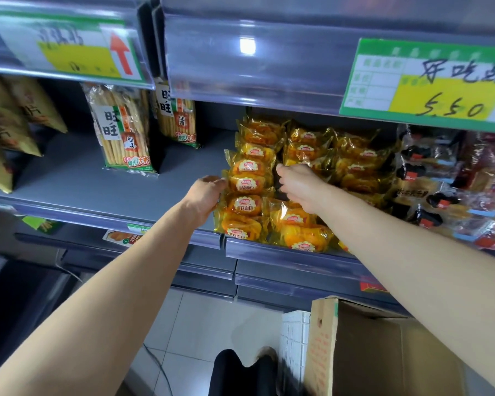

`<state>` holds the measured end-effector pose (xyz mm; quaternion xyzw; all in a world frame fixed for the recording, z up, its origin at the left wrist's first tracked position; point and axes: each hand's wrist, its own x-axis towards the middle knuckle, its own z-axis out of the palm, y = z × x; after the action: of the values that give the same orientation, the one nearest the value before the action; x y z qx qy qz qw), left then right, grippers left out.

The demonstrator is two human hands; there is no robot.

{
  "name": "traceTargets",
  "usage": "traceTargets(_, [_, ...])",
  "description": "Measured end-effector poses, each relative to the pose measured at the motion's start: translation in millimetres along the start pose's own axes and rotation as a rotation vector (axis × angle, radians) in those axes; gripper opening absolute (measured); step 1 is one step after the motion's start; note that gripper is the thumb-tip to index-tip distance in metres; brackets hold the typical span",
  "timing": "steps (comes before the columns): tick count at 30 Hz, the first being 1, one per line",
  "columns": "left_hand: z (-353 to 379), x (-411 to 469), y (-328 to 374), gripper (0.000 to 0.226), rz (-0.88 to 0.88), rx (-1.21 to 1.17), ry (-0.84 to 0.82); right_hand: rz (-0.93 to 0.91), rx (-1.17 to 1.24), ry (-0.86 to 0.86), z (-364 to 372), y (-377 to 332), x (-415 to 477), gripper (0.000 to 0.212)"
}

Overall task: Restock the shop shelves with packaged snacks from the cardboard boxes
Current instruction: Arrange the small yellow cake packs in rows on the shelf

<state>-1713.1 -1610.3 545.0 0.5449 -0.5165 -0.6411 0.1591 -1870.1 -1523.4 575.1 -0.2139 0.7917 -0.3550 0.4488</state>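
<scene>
On the shelf (83, 178), your left hand (205, 195) and right hand (297, 181) grasp the upright stack of flat-lying bread packs (247, 181), labels facing you.

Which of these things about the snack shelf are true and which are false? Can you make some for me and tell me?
1. Both hands are touching the yellow bread packets. True: the left hand and right hand rest on the yellow bread packets.
2. The green price tag says 5.50. True: the green price tag has 5.50 handwritten on it.
3. The rice cracker bags lie flat. False: the rice cracker bags stand upright on the shelf.
4. The cardboard box sits on the shelf. False: the cardboard box is down near the floor, below the shelves.
5. The red arrow points down. False: the red arrow points up.
</scene>
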Motion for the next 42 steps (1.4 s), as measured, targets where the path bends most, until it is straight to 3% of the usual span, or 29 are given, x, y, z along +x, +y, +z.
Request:
traceTargets(6, [5,5,16,0.038,0.097,0.039,0.082,-0.055,0.023,0.089,-22,8,-9,0.037])
traceTargets(11, [14,10,16,0.033,0.032,-0.033,0.020,-0.060,0.037,0.078,-34,18,-11,0.040])
traceTargets(14, [14,12,21,0.026,0.070,-0.029,0.072,-0.052,0.039,0.073,-38,21,-12,0.043])
traceTargets(18, [13,20,33,0.041,0.079,-0.037,0.052,-0.060,0.047,0.085,-38,21,-11,0.040])
traceTargets(23, [18,21,34,0.033,0.056,-0.117,0.004,-0.067,0.019,0.094,-38,24,-10,0.045])
traceTargets(26, [16,21,34,0.035,0.070,-0.072,0.056,-0.083,0.003,0.173,-45,25,-11,0.043])
traceTargets(30, [25,10,43,0.037,0.246,0.127,0.266,-0.066,0.054,0.294,-55,25,-23,0.039])
traceTargets(32, [36,-6,47,0.036,0.357,0.192,0.264,-0.029,0.023,0.305,-60,27,-33,0.033])
traceTargets(35, [54,-33,48,0.044,0.477,0.552,-0.042,-0.021,-0.160,0.155,-65,31,-47,0.030])
traceTargets(38, [69,-54,44,0.069,0.391,1.110,-0.378,0.007,-0.304,0.101,-64,36,-57,0.033])
traceTargets(42, [81,-58,37,0.101,0.385,1.625,-0.336,-0.009,-0.316,0.237,-67,40,-58,0.029])
